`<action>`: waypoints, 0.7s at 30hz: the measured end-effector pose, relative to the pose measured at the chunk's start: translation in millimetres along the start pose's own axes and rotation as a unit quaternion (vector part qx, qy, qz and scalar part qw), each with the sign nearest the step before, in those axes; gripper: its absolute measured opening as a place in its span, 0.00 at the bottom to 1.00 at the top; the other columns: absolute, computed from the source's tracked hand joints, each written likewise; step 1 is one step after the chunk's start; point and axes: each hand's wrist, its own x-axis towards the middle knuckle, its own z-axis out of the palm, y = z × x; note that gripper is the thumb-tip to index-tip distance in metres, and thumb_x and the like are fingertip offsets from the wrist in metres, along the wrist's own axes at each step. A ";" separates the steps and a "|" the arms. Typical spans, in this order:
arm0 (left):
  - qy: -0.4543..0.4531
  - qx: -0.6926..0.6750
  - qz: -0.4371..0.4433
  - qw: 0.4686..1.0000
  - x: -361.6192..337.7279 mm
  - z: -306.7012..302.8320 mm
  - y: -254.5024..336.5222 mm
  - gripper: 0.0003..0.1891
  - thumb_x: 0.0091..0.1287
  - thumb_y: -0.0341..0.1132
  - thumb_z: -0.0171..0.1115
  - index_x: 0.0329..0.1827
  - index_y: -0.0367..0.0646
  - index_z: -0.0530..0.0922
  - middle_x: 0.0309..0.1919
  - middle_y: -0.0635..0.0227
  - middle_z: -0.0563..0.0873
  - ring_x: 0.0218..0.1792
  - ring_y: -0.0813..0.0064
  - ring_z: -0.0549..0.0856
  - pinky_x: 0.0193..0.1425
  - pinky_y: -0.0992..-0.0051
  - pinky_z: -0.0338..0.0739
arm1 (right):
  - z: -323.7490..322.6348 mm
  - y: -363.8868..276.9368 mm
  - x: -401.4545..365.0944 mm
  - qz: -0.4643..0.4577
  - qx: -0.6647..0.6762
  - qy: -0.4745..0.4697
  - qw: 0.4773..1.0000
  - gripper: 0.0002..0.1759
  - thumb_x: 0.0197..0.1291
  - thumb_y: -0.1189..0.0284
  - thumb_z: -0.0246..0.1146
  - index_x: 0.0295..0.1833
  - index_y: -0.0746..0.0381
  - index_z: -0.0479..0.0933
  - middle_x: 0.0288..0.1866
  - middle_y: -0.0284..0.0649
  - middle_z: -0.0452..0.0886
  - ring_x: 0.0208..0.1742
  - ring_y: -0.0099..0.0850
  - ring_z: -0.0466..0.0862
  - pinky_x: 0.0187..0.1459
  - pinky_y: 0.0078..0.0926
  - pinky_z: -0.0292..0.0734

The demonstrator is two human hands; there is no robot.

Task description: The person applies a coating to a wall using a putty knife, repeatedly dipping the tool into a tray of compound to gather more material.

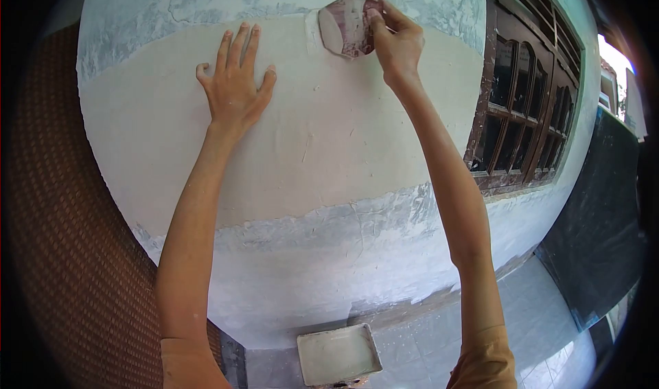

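Note:
My left hand [235, 87] lies against the wall [329, 128] with its fingers spread, holding nothing. Higher up and to the right, my right hand [397, 42] grips a flat putty spreader [347, 26] by its right edge, thumb on its near face. The spreader is a thin, many-sided plate, purplish and smeared with pale filler. It is at the wall near the upper border of a smooth cream band of filler. Blue-grey patchy wall shows above and below that band. A few small ridges mark the band's surface.
A rectangular tray [371, 334] with pale filler inside stands low on the tiled floor [405, 348]. To the right is a brown wooden window [525, 94] with glass panes. A woven brown screen [62, 203] borders the left, and a dark panel [594, 217] leans at the right.

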 end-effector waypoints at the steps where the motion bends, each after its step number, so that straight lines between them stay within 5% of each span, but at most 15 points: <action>1: 0.000 0.001 0.002 1.000 1.0 0.6 -0.8 0.36 0.66 0.48 0.56 0.78 0.58 0.59 0.77 0.73 0.61 0.76 0.69 0.58 0.64 0.45 0.54 | 0.7 -5.4 -2.8 0.011 -0.005 -0.011 1.000 0.17 0.59 0.68 0.67 0.54 0.61 0.84 0.40 0.52 0.88 0.41 0.36 0.88 0.49 0.31 0.80; 3: 0.006 -0.005 0.009 1.000 0.2 1.9 -3.5 0.36 0.65 0.49 0.56 0.78 0.58 0.59 0.77 0.74 0.61 0.76 0.70 0.58 0.63 0.45 0.54 | -14.5 16.8 14.6 -0.069 -0.142 0.084 0.984 0.16 0.61 0.69 0.65 0.52 0.63 0.84 0.38 0.49 0.88 0.37 0.34 0.87 0.44 0.31 0.81; 5: 0.010 -0.011 0.006 1.000 -0.4 3.5 -0.5 0.36 0.65 0.49 0.56 0.78 0.58 0.59 0.76 0.74 0.62 0.76 0.70 0.59 0.63 0.45 0.54 | -28.9 17.7 21.7 -0.029 0.022 0.139 0.990 0.12 0.62 0.71 0.63 0.48 0.65 0.85 0.36 0.46 0.88 0.33 0.27 0.85 0.40 0.28 0.79; 7: 0.017 -0.018 0.001 1.000 -1.0 4.6 0.8 0.36 0.65 0.49 0.56 0.78 0.58 0.59 0.76 0.74 0.62 0.76 0.69 0.59 0.63 0.45 0.54 | -29.1 10.9 20.8 0.006 0.037 0.134 0.990 0.16 0.64 0.72 0.63 0.57 0.60 0.82 0.39 0.38 0.87 0.36 0.22 0.84 0.39 0.23 0.79; 11: 0.016 -0.010 0.003 1.000 -1.8 3.0 -0.9 0.35 0.65 0.49 0.56 0.78 0.58 0.59 0.76 0.74 0.62 0.76 0.69 0.59 0.63 0.45 0.54 | 6.1 -3.6 5.5 -0.020 -0.053 0.001 0.998 0.19 0.60 0.65 0.67 0.56 0.58 0.83 0.43 0.47 0.88 0.44 0.28 0.85 0.49 0.24 0.78; 13: 0.014 -0.001 0.012 1.000 0.5 3.1 -1.7 0.35 0.65 0.49 0.56 0.77 0.58 0.60 0.76 0.74 0.62 0.76 0.69 0.59 0.63 0.45 0.54 | 3.3 0.1 6.9 -0.042 -0.147 0.015 0.988 0.18 0.60 0.65 0.67 0.54 0.58 0.84 0.39 0.46 0.88 0.40 0.27 0.85 0.46 0.24 0.78; 17: 0.019 -0.007 0.000 1.000 0.0 6.2 -1.0 0.36 0.65 0.49 0.57 0.77 0.59 0.60 0.76 0.75 0.62 0.75 0.70 0.60 0.63 0.46 0.55 | -22.3 4.2 24.5 -0.014 -0.047 0.102 0.994 0.14 0.62 0.69 0.65 0.52 0.60 0.85 0.34 0.40 0.88 0.30 0.22 0.82 0.37 0.24 0.79; 21: 0.019 -0.007 0.004 1.000 0.1 3.5 -1.5 0.36 0.65 0.49 0.56 0.77 0.59 0.60 0.76 0.75 0.62 0.75 0.71 0.60 0.63 0.47 0.55 | 3.7 -5.2 15.3 -0.017 -0.019 -0.019 0.999 0.17 0.62 0.69 0.65 0.56 0.59 0.83 0.40 0.44 0.88 0.36 0.23 0.83 0.41 0.25 0.80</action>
